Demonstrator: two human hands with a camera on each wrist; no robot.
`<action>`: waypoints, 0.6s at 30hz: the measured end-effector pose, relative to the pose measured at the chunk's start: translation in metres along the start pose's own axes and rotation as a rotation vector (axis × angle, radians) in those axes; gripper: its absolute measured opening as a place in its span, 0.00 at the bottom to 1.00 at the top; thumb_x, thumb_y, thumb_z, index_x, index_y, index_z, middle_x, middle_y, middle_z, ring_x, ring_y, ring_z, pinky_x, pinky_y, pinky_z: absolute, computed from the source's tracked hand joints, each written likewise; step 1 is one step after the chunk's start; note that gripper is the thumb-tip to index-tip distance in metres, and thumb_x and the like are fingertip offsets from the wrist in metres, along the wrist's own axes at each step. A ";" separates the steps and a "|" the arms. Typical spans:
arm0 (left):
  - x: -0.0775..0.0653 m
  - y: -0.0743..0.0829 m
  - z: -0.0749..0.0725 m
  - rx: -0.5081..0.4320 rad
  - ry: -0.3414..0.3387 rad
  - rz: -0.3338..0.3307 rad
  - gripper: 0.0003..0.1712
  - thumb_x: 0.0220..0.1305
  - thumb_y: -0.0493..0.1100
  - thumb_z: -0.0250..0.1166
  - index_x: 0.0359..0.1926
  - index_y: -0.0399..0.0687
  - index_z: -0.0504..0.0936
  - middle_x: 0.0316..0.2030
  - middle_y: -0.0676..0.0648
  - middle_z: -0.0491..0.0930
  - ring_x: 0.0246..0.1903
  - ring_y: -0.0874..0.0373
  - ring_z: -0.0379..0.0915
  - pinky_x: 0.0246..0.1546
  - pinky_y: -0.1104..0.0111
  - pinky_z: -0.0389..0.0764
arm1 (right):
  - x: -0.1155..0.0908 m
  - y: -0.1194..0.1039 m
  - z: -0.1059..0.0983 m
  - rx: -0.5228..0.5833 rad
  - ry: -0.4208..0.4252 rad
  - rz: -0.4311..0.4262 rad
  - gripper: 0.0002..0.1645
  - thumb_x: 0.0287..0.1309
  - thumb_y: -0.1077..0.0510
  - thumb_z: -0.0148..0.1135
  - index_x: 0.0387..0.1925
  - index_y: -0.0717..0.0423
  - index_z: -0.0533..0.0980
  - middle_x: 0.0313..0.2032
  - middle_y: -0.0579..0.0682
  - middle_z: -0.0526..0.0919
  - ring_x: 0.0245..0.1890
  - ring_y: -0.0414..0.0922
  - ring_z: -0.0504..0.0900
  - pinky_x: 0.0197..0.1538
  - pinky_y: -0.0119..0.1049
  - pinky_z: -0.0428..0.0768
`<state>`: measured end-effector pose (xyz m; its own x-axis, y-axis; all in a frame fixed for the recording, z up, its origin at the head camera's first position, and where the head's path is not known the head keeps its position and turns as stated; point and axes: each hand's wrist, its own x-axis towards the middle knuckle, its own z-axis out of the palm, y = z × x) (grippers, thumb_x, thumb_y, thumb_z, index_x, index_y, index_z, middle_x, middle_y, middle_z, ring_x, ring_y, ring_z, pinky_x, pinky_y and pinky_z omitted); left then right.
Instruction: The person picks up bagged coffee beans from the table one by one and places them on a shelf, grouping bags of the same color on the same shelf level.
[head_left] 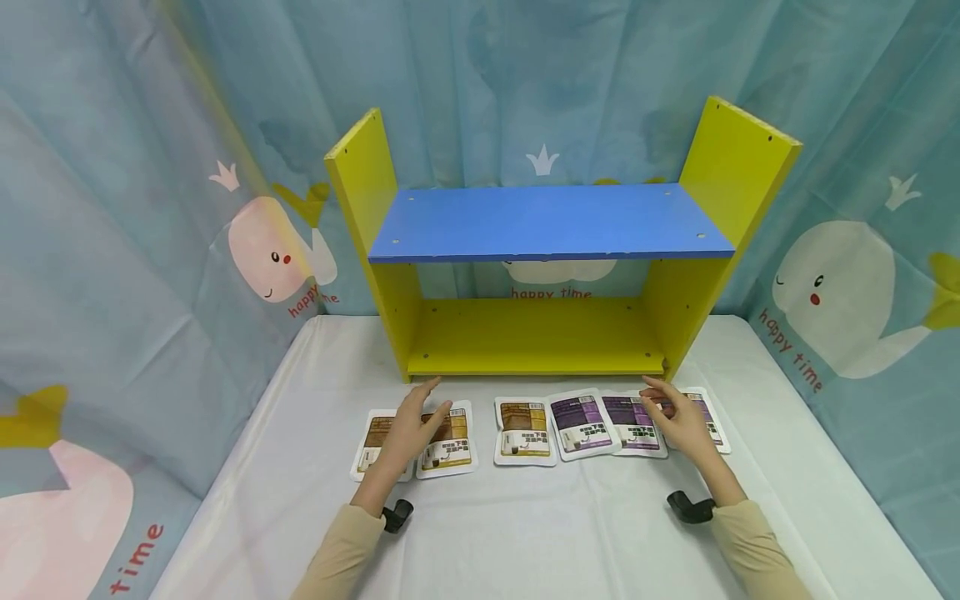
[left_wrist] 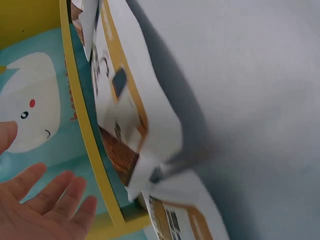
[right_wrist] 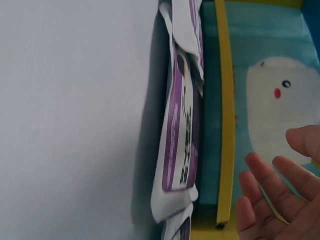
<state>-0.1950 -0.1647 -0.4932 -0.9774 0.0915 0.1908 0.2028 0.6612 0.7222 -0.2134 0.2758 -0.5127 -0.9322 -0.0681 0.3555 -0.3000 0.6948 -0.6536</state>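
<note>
My left hand (head_left: 409,425) hovers over two brown-and-white packets at the left, fingers parted and nothing held; one is this brown packet (head_left: 453,450). Over the purple packets at the right is my right hand (head_left: 681,423), its fingers loosely bent and holding nothing. A third brown packet (head_left: 525,442) lies between the hands, beside a purple packet (head_left: 581,429) that leans over its neighbour. Another purple packet (head_left: 633,429) is partly covered by my right fingers. In the wrist views, the left hand (left_wrist: 45,205) and right hand (right_wrist: 285,195) both appear spread, apart from the packets.
Behind the packets stands a yellow shelf unit with a blue upper board (head_left: 551,221) and a yellow lower board (head_left: 532,333). Its tall side panels (head_left: 738,175) rise at both ends. A white cloth (head_left: 540,533) covers the table, with a printed blue curtain (head_left: 480,83) around it.
</note>
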 end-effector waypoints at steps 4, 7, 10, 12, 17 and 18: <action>-0.002 0.007 0.006 -0.004 -0.034 0.001 0.32 0.65 0.53 0.57 0.66 0.48 0.64 0.63 0.42 0.66 0.60 0.43 0.63 0.59 0.49 0.67 | 0.000 -0.006 0.005 -0.001 -0.034 0.001 0.22 0.60 0.58 0.59 0.56 0.60 0.72 0.39 0.55 0.83 0.35 0.41 0.78 0.33 0.24 0.75; -0.004 0.011 0.011 -0.005 -0.056 0.019 0.30 0.65 0.52 0.57 0.65 0.47 0.65 0.62 0.42 0.67 0.58 0.44 0.66 0.57 0.50 0.70 | 0.000 -0.008 0.010 0.003 -0.059 -0.006 0.22 0.61 0.56 0.59 0.55 0.58 0.73 0.39 0.52 0.83 0.34 0.39 0.77 0.33 0.26 0.75; -0.005 0.014 0.015 -0.017 -0.076 0.039 0.29 0.66 0.52 0.56 0.64 0.45 0.67 0.58 0.42 0.71 0.53 0.44 0.70 0.52 0.52 0.74 | 0.000 -0.011 0.015 0.028 -0.079 -0.030 0.21 0.60 0.56 0.59 0.55 0.58 0.73 0.38 0.52 0.84 0.33 0.38 0.77 0.32 0.27 0.77; -0.006 0.016 0.017 -0.032 -0.097 0.038 0.29 0.65 0.53 0.56 0.63 0.46 0.68 0.55 0.42 0.73 0.48 0.47 0.73 0.46 0.55 0.76 | -0.001 -0.013 0.019 0.041 -0.094 -0.048 0.21 0.60 0.56 0.59 0.55 0.57 0.73 0.37 0.51 0.84 0.32 0.37 0.78 0.32 0.27 0.77; -0.007 0.020 0.025 -0.067 -0.163 0.037 0.29 0.65 0.55 0.55 0.62 0.45 0.69 0.53 0.40 0.74 0.45 0.50 0.74 0.44 0.60 0.78 | -0.001 -0.022 0.025 0.100 -0.144 -0.070 0.22 0.60 0.57 0.60 0.55 0.59 0.73 0.37 0.51 0.83 0.31 0.36 0.77 0.30 0.27 0.76; -0.007 0.021 0.026 -0.072 -0.172 0.039 0.29 0.66 0.54 0.56 0.62 0.44 0.69 0.54 0.40 0.74 0.47 0.49 0.74 0.46 0.59 0.78 | -0.001 -0.024 0.026 0.117 -0.158 -0.070 0.22 0.60 0.58 0.60 0.55 0.59 0.73 0.37 0.51 0.83 0.31 0.36 0.77 0.30 0.27 0.76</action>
<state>-0.1852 -0.1317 -0.4967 -0.9633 0.2463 0.1072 0.2384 0.6001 0.7636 -0.2106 0.2408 -0.5149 -0.9257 -0.2309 0.2996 -0.3779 0.5972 -0.7075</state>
